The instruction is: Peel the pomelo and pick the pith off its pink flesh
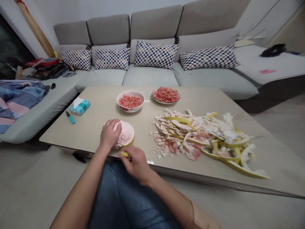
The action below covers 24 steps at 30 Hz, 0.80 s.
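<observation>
Near the front edge of the table, a partly peeled pomelo [127, 132] shows its pale pink pith, with yellow rind left along its lower right side. My left hand [110, 133] is wrapped round its left side and top. Just below the fruit, my right hand [137, 163] is closed in a pinch on a bit of yellow pomelo peel [125, 154] at the rind's lower edge. Fingers hide much of that piece. To the right lies a spread heap of peel strips, white pith and pink membranes [190, 127].
Behind the pomelo stand a bowl [131, 110] and a plate [166, 102] of pink pulp. At the table's left are a tissue pack [82, 107] and a turquoise-handled knife [71, 118]. A sofa [147, 76] with checkered cushions runs along the far side.
</observation>
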### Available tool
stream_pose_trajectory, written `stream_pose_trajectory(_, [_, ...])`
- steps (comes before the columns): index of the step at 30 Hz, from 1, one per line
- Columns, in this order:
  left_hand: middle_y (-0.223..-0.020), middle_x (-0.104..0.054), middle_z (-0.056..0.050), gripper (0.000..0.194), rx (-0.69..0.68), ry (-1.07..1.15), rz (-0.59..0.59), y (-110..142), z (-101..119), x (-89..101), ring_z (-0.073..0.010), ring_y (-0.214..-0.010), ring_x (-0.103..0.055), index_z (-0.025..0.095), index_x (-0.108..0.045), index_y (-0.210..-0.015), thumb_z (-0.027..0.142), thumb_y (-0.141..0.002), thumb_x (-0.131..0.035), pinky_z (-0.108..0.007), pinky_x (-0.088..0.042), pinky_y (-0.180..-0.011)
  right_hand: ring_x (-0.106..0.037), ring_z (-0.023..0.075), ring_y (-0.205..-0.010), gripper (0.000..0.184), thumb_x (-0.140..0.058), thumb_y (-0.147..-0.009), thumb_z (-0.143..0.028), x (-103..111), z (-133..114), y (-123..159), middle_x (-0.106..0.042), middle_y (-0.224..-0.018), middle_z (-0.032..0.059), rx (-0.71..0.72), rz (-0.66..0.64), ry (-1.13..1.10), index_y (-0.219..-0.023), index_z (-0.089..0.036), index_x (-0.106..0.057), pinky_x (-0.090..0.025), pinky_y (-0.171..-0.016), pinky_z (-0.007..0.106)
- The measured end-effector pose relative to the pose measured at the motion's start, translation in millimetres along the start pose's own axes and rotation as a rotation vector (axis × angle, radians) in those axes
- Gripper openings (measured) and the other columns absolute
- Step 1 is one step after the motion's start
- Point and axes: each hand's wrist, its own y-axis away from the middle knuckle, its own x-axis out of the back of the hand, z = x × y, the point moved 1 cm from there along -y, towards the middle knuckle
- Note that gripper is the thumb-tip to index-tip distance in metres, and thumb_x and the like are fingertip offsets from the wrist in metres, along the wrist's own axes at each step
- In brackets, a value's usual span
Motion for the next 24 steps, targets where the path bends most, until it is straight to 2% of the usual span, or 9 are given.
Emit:
stream_pose_trajectory(3, [-0.115,-0.068,-0.009,0.032,-0.004,0.002,-0.004,-0.4,-1.0,0.0,-0.0227,-0.113,-0.060,0.019,-0.067,-0.110,0.034,-0.092,-0.046,-0.039,-0.045,-0.103,-0.063,0.0165,-0.073,0.012,-0.052,-0.092,-0.026,-2.4,-25.0,18.6,-0.070,-0.082,0.0046,0.152,-0.158,0.034,-0.095,-0.021,-0.062,-0.047,-0.066,0.026])
stream_pose_trajectory(6, [-0.114,-0.067,-0.009,0.034,-0.035,0.036,-0.003,1.9,-8.7,2.3,-0.0221,-0.112,-0.059,0.018,-0.066,-0.111,0.036,-0.092,-0.044,-0.039,-0.044,-0.104,-0.062,0.0174,-0.076,0.013,-0.049,-0.093,-0.024,23.3,-19.2,18.9,-0.067,-0.083,0.0058,0.082,-0.095,0.162,-0.097,-0.020,-0.061,-0.047,-0.068,0.026])
stream_pose_trajectory(8, [-0.114,-0.066,-0.009,0.036,-0.043,0.084,-0.001,5.0,-17.8,5.4,-0.0209,-0.112,-0.059,0.018,-0.066,-0.112,0.037,-0.093,-0.043,-0.038,-0.044,-0.104,-0.061,0.0187,-0.079,0.015,-0.048,-0.093,-0.022,57.9,1.2,8.8,-0.066,-0.086,0.0071,0.035,0.013,0.287,-0.100,-0.020,-0.060,-0.047,-0.071,0.028])
stream_pose_trajectory(13, [-0.119,-0.064,-0.011,0.042,-0.035,0.159,-0.033,13.6,-42.3,12.3,-0.0209,-0.115,-0.057,0.017,-0.063,-0.116,0.043,-0.093,-0.039,-0.039,-0.043,-0.106,-0.060,0.0244,-0.087,0.019,-0.047,-0.091,-0.020,164.9,60.6,-24.8,-0.066,-0.094,0.0121,-0.079,0.226,0.712,-0.101,-0.017,-0.063,-0.045,-0.076,0.034])
stream_pose_trajectory(16, [-0.122,-0.062,-0.011,0.045,-0.012,0.163,-0.049,16.6,-50.9,13.4,-0.0218,-0.118,-0.056,0.018,-0.061,-0.118,0.046,-0.093,-0.036,-0.041,-0.042,-0.108,-0.057,0.0304,-0.094,0.023,-0.053,-0.088,-0.022,201.9,80.3,-34.7,-0.065,-0.103,0.0174,-0.207,0.300,0.932,-0.106,-0.015,-0.065,-0.045,-0.081,0.042])
stream_pose_trajectory(17, [-0.123,-0.062,-0.011,0.046,-0.009,0.167,-0.058,17.0,-52.5,13.4,-0.0220,-0.119,-0.055,0.018,-0.061,-0.119,0.047,-0.093,-0.036,-0.041,-0.041,-0.109,-0.056,0.0335,-0.099,0.027,-0.056,-0.087,-0.024,204.5,84.0,-35.1,-0.064,-0.109,0.0200,-0.235,0.311,0.973,-0.110,-0.014,-0.065,-0.044,-0.084,0.047])
stream_pose_trajectory(19, [-0.124,-0.061,-0.011,0.047,-0.002,0.174,-0.068,16.9,-54.7,13.3,-0.0223,-0.120,-0.055,0.018,-0.060,-0.120,0.048,-0.093,-0.036,-0.041,-0.041,-0.110,-0.053,0.0376,-0.108,0.036,-0.061,-0.084,-0.026,193.3,87.9,-32.2,-0.060,-0.121,0.0238,-0.231,0.287,0.958,-0.117,-0.012,-0.063,-0.043,-0.089,0.054])
stream_pose_trajectory(22, [-0.124,-0.061,-0.011,0.048,0.013,0.170,-0.082,15.4,-57.0,14.2,-0.0227,-0.120,-0.055,0.019,-0.060,-0.120,0.049,-0.093,-0.035,-0.043,-0.040,-0.111,-0.054,0.0334,-0.115,0.040,-0.063,-0.084,-0.026,144.9,84.9,-22.7,-0.060,-0.125,0.0212,-0.122,0.080,0.674,-0.122,-0.014,-0.061,-0.043,-0.097,0.052])
stream_pose_trajectory(24, [-0.125,-0.061,-0.011,0.047,0.012,0.151,-0.095,14.8,-58.5,16.1,-0.0225,-0.122,-0.054,0.020,-0.061,-0.120,0.049,-0.093,-0.034,-0.044,-0.039,-0.111,-0.054,0.0298,-0.120,0.045,-0.066,-0.083,-0.027,105.0,76.2,-17.2,-0.060,-0.128,0.0180,-0.122,-0.064,0.415,-0.126,-0.016,-0.058,-0.043,-0.102,0.049])
